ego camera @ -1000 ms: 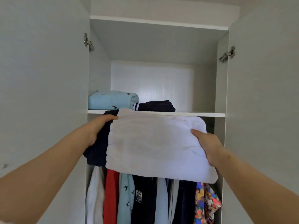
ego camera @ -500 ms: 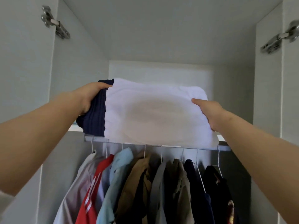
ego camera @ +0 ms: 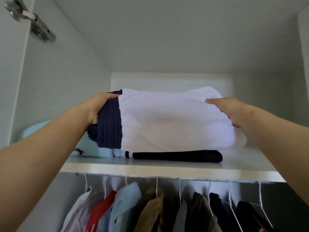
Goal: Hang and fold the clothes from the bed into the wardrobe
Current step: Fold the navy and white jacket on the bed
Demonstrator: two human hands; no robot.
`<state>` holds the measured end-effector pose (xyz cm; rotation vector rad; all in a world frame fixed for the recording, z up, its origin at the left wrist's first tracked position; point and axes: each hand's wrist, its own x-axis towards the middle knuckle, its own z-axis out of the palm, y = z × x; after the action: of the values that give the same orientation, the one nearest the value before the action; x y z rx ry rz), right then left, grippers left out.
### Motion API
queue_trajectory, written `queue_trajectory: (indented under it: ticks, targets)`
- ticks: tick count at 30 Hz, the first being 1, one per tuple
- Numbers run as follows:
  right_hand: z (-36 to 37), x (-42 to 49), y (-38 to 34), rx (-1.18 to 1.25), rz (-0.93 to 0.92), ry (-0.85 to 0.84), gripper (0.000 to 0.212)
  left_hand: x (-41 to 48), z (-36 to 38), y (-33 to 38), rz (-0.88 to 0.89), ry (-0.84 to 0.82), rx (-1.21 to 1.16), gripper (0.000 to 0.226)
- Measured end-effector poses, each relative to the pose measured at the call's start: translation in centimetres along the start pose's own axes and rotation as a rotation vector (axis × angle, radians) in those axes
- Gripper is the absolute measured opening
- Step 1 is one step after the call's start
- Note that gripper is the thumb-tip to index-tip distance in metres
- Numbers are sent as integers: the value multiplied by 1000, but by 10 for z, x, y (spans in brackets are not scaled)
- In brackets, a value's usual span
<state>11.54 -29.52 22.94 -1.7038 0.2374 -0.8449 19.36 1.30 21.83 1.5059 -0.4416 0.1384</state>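
Observation:
I hold a folded white garment with a navy ribbed band (ego camera: 168,121) over the wardrobe's upper shelf (ego camera: 150,168). My left hand (ego camera: 95,108) grips its navy end, thumb on top. At the white end my right hand (ego camera: 229,111) grips the fold. The bundle sits on or just above a folded navy garment (ego camera: 180,156) lying on the shelf. A folded light blue garment (ego camera: 93,148) lies to the left, partly hidden by my left arm.
Below the shelf a rail (ego camera: 167,177) carries several shirts on white hangers, among them red (ego camera: 98,210), light blue (ego camera: 125,203) and tan (ego camera: 148,208). A door hinge (ego camera: 33,22) sits at upper left. Bare shelf shows at the right (ego camera: 250,158).
Both hands raised the folded white and navy garment from below shelf level up onto the shelf, over the navy garment. The camera tilted upward and closer.

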Motion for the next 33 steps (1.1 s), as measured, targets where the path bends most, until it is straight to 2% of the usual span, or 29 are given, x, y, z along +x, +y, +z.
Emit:
queue_trajectory:
  ticks: [4,7,10,12,14,17,19,22,23,25,28,31,33]
  targets:
    - [11,40,-6,-125,-70,-32,38,10,-2,7,45,10,-98,25]
    - [30,73,-14,-329,-148,-37,58,12,0,1,13,33,-155,39]
    - [58,101,-15,-497,-291,66,53,15,4,-18,-12,107,-138,51]
    - [82,113,-5,-529,-371,90,47,16,6,-28,-43,177,-140,37]
    - [104,125,15,-626,-413,25,41,16,7,-33,-68,248,-125,32]
    - [123,128,42,-899,-315,-236,57,10,9,-34,-147,278,-76,30]
    - [120,124,43,-965,-317,-234,62,3,10,-33,-189,269,-42,30]
    - [96,115,36,-863,-316,-94,46,-3,8,-28,-189,258,-38,31]
    - [85,112,37,-841,-277,-113,38,-4,8,-25,-179,251,-51,32]
    - [63,98,42,-847,-66,-259,27,-4,11,-19,-162,244,-51,38]
    - [45,81,52,-730,252,-454,42,-2,20,-12,-166,223,3,39]
    - [47,76,52,-610,280,-573,53,-1,25,-9,-160,189,17,52]
    - [52,75,48,-550,242,-583,52,0,27,-6,-146,215,5,48]
